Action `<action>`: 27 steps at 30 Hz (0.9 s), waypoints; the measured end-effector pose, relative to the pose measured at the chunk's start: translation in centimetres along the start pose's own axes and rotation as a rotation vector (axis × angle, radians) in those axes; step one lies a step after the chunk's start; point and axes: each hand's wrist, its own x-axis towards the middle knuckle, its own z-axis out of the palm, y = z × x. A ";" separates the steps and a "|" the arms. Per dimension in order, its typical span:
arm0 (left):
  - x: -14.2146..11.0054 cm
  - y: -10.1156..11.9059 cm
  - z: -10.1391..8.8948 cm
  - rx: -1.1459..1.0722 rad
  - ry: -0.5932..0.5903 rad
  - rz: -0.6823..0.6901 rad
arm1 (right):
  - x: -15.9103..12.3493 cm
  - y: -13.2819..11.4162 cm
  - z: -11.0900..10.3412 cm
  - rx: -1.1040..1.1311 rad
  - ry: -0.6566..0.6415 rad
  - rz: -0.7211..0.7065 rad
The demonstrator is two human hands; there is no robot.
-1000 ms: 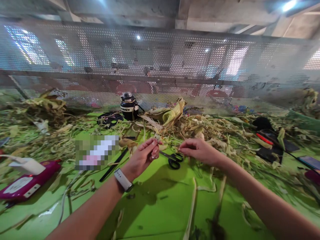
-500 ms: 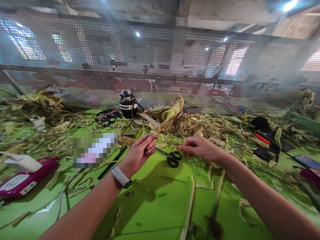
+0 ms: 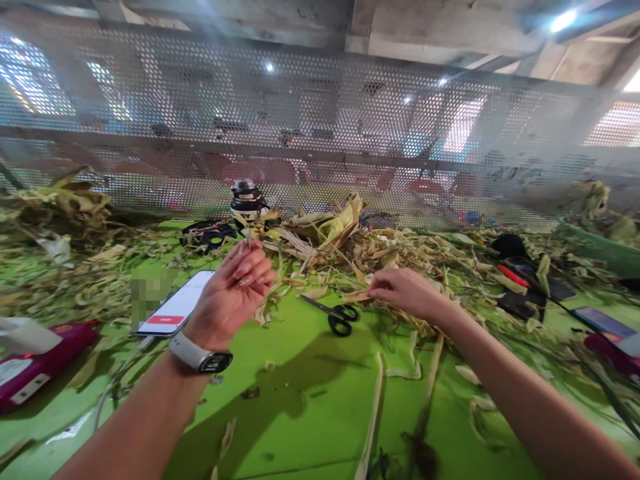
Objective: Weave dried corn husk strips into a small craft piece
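My left hand (image 3: 237, 287), with a pale-strapped watch (image 3: 200, 355) at the wrist, is raised with its fingers closed in a pinch. A small pale piece of dried husk (image 3: 250, 233) shows at its fingertips, partly hidden. Lower and to the right, my right hand (image 3: 403, 291) is closed on a tan strip of dried husk (image 3: 357, 295), which sticks out leftward from the fingers. Between the hands, black-handled scissors (image 3: 336, 316) lie on the green table (image 3: 300, 427), blades pointing up and left.
Heaped dried husks (image 3: 335, 223) lie behind the hands, before a perforated metal screen (image 3: 320, 127). A black bottle (image 3: 246, 198) stands at the back. To the left are a phone (image 3: 190, 297) and a magenta device (image 3: 50, 370); another phone (image 3: 605, 323) lies right.
My left hand has moved left and turned, away from the scissors' tips. My right hand stays near the same place, and the husk strip in it shows more clearly. The view has shifted slightly.
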 end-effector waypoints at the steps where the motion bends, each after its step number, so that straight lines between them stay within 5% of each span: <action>1: 0.0 0.4 0.1 -0.022 0.003 0.008 | 0.1 0.1 0.3 0.002 -0.004 0.002; 6: 0.2 1.3 -0.2 -0.067 -0.007 0.062 | 0.6 0.3 1.6 -0.034 -0.036 -0.033; 13: 0.3 1.4 -0.5 -0.053 0.011 0.062 | 0.2 -0.3 1.5 -0.243 -0.170 0.093; 21: 0.2 0.1 -0.2 0.013 0.042 -0.008 | 0.3 -0.3 1.9 -0.128 -0.198 0.096; 24: 0.1 -0.1 -0.2 0.029 0.038 -0.035 | 0.3 0.2 0.6 0.101 -0.218 -0.004; 27: 0.1 -0.5 -0.6 0.038 0.027 -0.051 | 0.0 0.7 -1.0 0.680 -0.171 -0.074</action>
